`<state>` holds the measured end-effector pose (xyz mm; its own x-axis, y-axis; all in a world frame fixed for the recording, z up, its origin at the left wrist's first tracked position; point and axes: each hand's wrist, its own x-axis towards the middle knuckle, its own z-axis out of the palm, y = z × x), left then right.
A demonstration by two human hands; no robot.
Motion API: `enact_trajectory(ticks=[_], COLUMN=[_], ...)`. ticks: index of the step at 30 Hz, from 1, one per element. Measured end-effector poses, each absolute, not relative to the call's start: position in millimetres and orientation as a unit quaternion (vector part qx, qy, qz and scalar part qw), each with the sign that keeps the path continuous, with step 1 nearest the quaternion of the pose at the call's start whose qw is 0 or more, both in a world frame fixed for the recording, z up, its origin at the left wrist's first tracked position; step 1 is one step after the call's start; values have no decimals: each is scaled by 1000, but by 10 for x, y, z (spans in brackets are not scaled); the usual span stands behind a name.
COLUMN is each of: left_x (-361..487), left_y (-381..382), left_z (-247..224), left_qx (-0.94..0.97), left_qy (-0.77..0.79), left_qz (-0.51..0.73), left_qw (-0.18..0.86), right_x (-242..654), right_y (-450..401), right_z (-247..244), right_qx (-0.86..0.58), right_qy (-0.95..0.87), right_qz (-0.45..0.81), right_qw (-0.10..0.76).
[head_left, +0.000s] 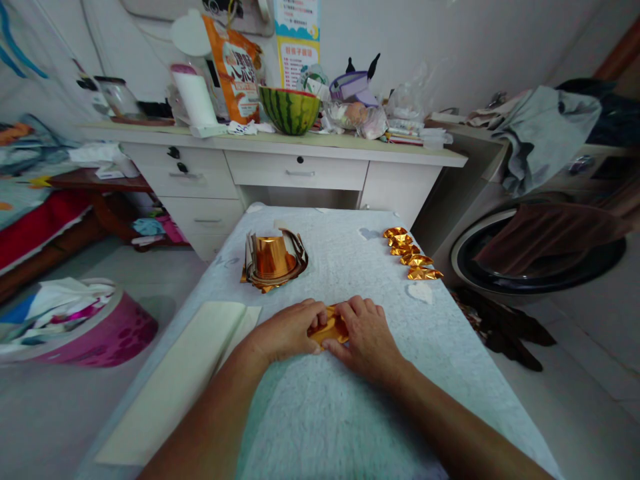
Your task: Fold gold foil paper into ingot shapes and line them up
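A piece of shiny gold foil (330, 325) lies between my two hands at the middle of the cloth-covered table. My left hand (295, 327) grips its left end with curled fingers. On the other end, the fingers and thumb of my right hand (367, 337) are closed over the foil. Beyond my left hand sits a curled bundle of gold foil sheets (273, 259). Several folded gold foil pieces (407, 253) form a slanting row at the table's right. A long pale folded sheet (175, 380) lies to the left, partly behind my left forearm.
The table (325, 247) has a pale blue cloth. Behind it, a white desk (300, 167) holds a watermelon-patterned bowl (290, 110), an orange bag (235, 73) and plastic bags. A pink bin (115, 327) stands left, a washing machine (535, 247) right, with dark cloth on the floor.
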<state>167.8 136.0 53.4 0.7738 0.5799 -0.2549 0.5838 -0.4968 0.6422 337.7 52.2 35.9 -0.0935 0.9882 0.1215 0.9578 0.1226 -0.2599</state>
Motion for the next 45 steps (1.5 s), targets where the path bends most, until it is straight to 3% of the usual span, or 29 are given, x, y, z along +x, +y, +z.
enact_trajectory(ticks=[26, 29, 35, 39, 45], left_x=[1677, 1690, 1710, 1716, 1712], left_y=[1332, 1344, 1383, 1395, 1369], left_z=[583, 585, 543, 526, 518], left_qx=[867, 866, 865, 864, 868], left_qy=[334, 332, 341, 341, 342], left_qz=[-9, -18, -34, -30, -21], left_qw=[370, 373, 366, 368, 358], right_x=[4036, 4064, 3773, 3533, 3476], right_y=[549, 552, 542, 541, 566], right_z=[365, 351, 409, 339, 206], right_qx=[-696, -679, -547, -464, -484], right_qy=[-694, -705, -738, -802, -814], right_qz=[166, 161, 132, 198, 175], right_qw=[82, 124, 373, 320, 269])
